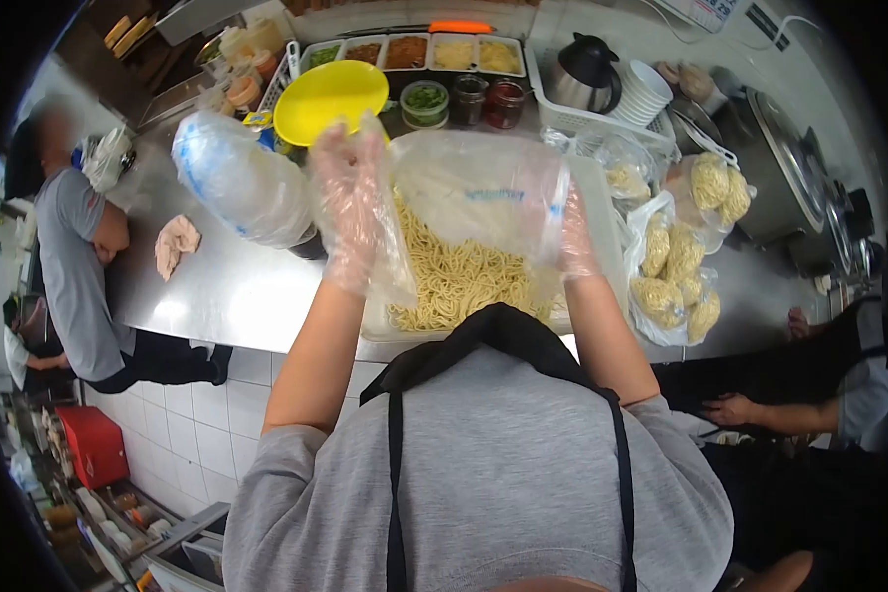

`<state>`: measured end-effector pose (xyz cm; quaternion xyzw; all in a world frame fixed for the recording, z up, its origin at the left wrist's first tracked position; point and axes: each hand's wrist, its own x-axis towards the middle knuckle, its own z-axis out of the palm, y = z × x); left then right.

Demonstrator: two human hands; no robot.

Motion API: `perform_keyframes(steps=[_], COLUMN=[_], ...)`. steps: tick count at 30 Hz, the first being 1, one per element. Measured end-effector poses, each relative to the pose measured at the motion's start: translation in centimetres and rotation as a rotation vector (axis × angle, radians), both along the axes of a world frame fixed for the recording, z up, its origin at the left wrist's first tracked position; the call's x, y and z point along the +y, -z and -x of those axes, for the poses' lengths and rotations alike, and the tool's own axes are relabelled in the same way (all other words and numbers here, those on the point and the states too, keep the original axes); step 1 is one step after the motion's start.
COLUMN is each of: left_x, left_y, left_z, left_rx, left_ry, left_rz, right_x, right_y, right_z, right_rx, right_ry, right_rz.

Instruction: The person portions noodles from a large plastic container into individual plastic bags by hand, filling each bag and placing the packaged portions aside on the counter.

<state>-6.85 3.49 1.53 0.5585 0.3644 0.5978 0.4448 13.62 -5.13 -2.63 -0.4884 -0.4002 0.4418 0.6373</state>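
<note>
My left hand [350, 192], in a loose clear plastic glove, is raised with its fingers apart and pointing up, beside the left edge of a clear plastic bag [474, 183] with blue print. My right hand [575, 237], also gloved, grips the bag's right edge; its fingertips are partly hidden. The bag spreads over a heap of yellow noodles [464, 271] in a white tray [602, 197] and covers their far part. Left of my left hand stands a bulky, plastic-wrapped stack [242, 183].
Behind the tray are a yellow bowl [333, 99], topping containers [405, 51], jars [504, 104] and a steel jug [582, 74]. Bagged noodle portions [676, 257] lie to the right. A crumpled pink cloth [176, 242] is at left. People stand on both sides.
</note>
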Motion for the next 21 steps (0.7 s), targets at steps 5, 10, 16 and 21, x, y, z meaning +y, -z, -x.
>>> perform_keyframes(steps=[5,10,16,21], left_x=[-4.2,-2.5,-2.4,0.5], left_y=[-5.6,-5.5,-5.9,-1.4], left_z=[-2.4,-1.6,-0.6,0.3], left_rx=[0.403,0.541,0.968,0.963], left_ry=[0.057,0.076,0.301,0.003], left_rz=[-0.582,-0.694,-0.619,-0.630], right_x=[0.3,-0.8,-2.1,-4.1], right_y=[-4.0,-9.2,-9.5,-0.3], right_z=[0.3,-1.1,-3.5,-2.7], right_rx=[-0.575,-0.660,-0.903,-1.280], right_ry=[0.149,0.165,0.088,-0.484], right_rz=[-0.264,-0.265,-0.031,0.203])
